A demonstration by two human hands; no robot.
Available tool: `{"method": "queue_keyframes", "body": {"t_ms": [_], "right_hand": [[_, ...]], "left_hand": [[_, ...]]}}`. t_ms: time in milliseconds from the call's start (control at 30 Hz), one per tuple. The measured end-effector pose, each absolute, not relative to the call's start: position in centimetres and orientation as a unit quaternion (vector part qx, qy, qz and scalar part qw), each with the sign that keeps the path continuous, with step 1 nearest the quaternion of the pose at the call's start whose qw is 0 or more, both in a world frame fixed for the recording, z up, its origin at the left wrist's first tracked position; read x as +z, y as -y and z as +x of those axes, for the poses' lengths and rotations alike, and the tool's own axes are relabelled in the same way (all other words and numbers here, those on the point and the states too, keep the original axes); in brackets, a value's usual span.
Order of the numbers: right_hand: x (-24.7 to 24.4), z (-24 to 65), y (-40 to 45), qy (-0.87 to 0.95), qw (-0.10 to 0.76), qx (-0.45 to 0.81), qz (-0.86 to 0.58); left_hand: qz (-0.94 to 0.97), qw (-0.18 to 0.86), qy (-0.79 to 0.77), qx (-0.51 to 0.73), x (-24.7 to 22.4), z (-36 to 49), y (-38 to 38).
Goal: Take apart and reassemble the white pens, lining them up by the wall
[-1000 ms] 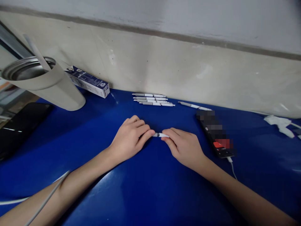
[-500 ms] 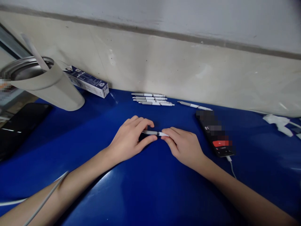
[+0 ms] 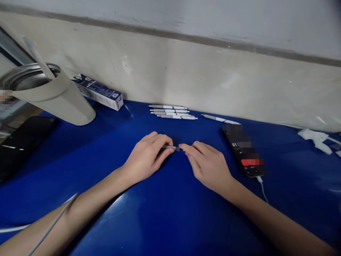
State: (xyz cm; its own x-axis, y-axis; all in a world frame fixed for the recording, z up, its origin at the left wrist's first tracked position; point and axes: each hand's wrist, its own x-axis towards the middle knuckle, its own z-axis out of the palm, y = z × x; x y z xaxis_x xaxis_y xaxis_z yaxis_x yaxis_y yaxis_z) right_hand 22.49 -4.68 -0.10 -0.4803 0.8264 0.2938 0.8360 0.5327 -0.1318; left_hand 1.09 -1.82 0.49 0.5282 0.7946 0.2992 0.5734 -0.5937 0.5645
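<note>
Between my two hands, near the middle of the blue table, lies a pen with a grey grip, held level. My left hand pinches its grey part between thumb and index finger. At the pen's other end, the fingertips of my right hand close on its right end, where a dark section and a little white or blue show. Several white and grey pens lie in a group by the wall. One more pen lies to their right.
A big beige cup with a straw stands at the left beside a blue and white box. A black device lies at far left. A phone with a cable is at right, with crumpled tissue beyond.
My left thumb and index finger have closed on the pen's grey part. The white section between my hands is mostly out of sight, and a dark section shows near my right fingertips.
</note>
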Motion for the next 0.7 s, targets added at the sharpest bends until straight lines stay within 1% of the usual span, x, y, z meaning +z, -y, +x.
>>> {"method": "queue_keyframes", "body": {"t_ms": [200, 433, 533, 700], "right_hand": [[-0.32, 22.51, 4.69, 0.842, 0.189, -0.01, -0.506], [-0.18, 22.49, 4.64, 0.793, 0.228, 0.018, -0.565], [-0.09, 22.5, 4.59, 0.786, 0.232, 0.025, -0.572], [-0.17, 22.57, 4.53, 0.791, 0.232, 0.034, -0.565]], "left_hand": [[0.851, 0.207, -0.39, 0.283, 0.5, 1.06, 1.78], [0.745, 0.205, -0.511, 0.377, 0.21, 0.69, 1.1], [0.735, 0.189, -0.529, 0.38, 0.11, 0.65, 1.11], [0.739, 0.167, -0.551, 0.349, 0.03, 0.68, 1.17]]}}
